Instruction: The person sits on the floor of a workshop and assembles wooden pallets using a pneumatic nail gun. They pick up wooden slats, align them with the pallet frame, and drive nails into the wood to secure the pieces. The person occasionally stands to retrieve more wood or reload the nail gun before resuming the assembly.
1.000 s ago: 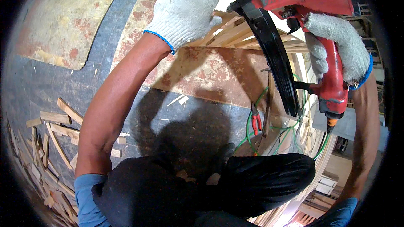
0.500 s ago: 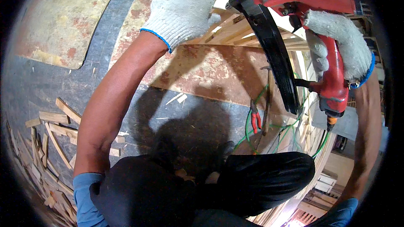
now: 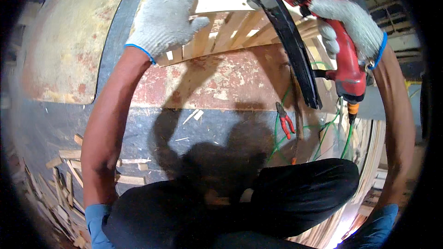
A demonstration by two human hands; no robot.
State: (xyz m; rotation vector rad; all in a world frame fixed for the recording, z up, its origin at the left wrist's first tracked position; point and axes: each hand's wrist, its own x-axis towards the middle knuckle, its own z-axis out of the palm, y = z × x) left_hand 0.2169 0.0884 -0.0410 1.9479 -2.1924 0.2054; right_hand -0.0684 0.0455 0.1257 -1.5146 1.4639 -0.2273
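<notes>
A slatted wooden frame (image 3: 226,37) stands ahead of me, topped by a pale board (image 3: 221,2). My left hand (image 3: 164,20), in a white knitted glove, grips the left end of this board. Its thumb reaches along the near side, and its fingertips curl out of sight at the far edge. My right hand (image 3: 353,23), gloved alike, is wrapped round the handle of a red nail gun (image 3: 347,62). The gun's long black magazine (image 3: 295,53) slants toward me. Its nose is at the board's top, right of my left hand; whether they touch I cannot tell.
A green air hose (image 3: 347,140) runs from the gun's handle and loops on the floor. Red-handled pliers (image 3: 286,124) and a hammer (image 3: 299,110) lie near my right knee. Wood offcuts (image 3: 64,180) are heaped at left. A worn sheet (image 3: 221,80) lies under the frame.
My left hand has shifted left and now covers the board's left end. The nail gun also appears further left in the view, which has shifted, and more of the slatted frame shows.
</notes>
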